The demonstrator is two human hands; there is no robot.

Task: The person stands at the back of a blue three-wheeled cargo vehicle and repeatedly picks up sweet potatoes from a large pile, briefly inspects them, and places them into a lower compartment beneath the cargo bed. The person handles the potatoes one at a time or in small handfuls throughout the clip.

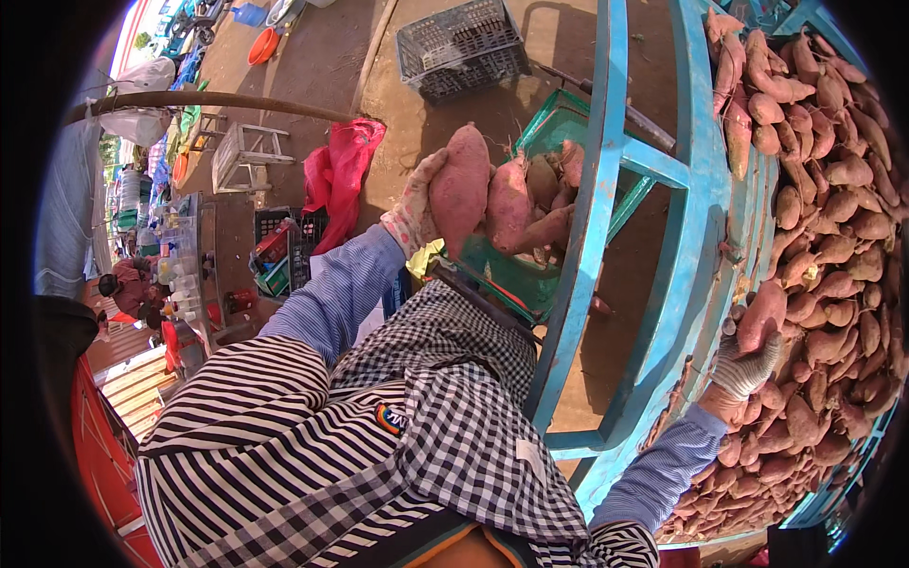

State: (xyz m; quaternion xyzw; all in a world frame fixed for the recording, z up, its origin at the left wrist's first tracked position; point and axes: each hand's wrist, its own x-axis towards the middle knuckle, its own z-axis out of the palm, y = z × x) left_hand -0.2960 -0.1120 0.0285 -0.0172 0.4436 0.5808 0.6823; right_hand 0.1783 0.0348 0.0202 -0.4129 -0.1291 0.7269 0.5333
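My left hand [419, 202], in a patterned glove, holds a large pinkish sweet potato [460, 186] upright beside a green plastic crate [497, 273]. Several sweet potatoes [508, 204] lie in that crate, partly hidden by a blue metal rail. On the right, my right hand [744, 362], in a grey-and-white knitted glove, grips another sweet potato [761, 318] at the near edge of a big heap of sweet potatoes [838, 255]. The heap rests on a blue truck bed [742, 206].
The blue metal frame [611, 142] stands between crate and heap. Beyond are a black plastic crate [461, 46], a red mesh bag [344, 177] by a wooden pole [234, 101], and a wooden stool [248, 156]. At far left, a person [131, 287] is beside a table of containers [184, 273].
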